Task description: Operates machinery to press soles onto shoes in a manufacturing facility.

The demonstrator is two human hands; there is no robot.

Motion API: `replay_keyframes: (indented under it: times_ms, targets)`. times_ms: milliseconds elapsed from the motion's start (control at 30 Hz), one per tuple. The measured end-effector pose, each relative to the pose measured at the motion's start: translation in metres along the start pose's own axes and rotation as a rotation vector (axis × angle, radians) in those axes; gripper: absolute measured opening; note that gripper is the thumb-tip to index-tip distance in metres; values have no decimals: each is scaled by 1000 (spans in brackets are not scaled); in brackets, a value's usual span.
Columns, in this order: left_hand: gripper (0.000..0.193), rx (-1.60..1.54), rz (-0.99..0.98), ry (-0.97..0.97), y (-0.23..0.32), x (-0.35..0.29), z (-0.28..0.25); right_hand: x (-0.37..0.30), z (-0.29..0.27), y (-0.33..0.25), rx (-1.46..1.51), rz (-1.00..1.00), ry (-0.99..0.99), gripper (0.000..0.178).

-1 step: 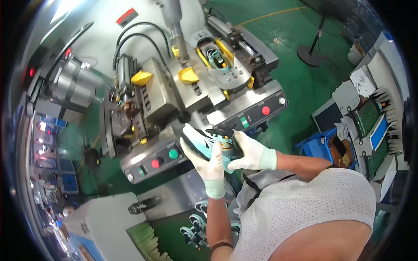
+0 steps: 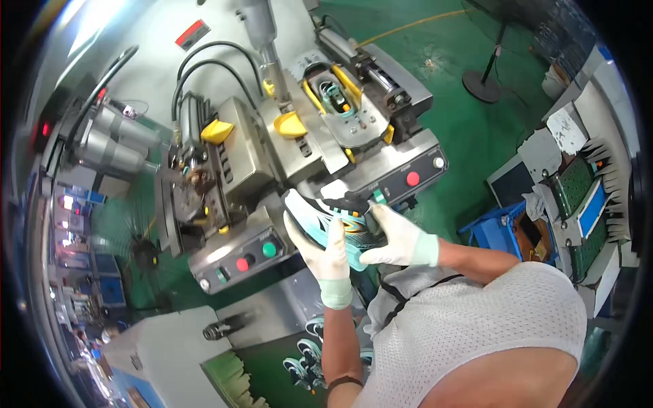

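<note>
White-gloved left hand (image 2: 324, 257) and right hand (image 2: 406, 241) both grasp a teal-and-white sneaker (image 2: 352, 224).

Held between them, it is near the metal machine (image 2: 245, 153); lettering on the control panel (image 2: 396, 188) by the red button (image 2: 413, 179) is too small to read. Beyond, a second sneaker (image 2: 337, 100) sits in the machine, and the red-and-dark label (image 2: 193, 35) is illegible.
</note>
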State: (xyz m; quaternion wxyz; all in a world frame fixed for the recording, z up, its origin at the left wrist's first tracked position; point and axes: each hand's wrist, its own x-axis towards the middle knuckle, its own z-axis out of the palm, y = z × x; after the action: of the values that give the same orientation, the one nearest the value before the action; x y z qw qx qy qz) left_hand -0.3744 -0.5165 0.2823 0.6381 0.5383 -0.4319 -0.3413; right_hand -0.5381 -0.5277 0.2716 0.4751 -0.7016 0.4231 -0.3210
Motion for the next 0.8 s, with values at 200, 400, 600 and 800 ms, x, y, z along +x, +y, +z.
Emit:
replay_keyframes:
  times_ms: [200,400,600,800]
  targets:
    - [88,215,-28,-452,3,56,118,23,-118,66,706,84,46,71]
    - [49,369,18,-472,-63,197,206,5,-157,107,1030,174,351,70]
    - [80,793,-34,-169,-244,349,236,-22,-155,110,984,242,514,56]
    - [62,628,-435,-296,-211,370,240,-23,-155,100,813,383,574,45]
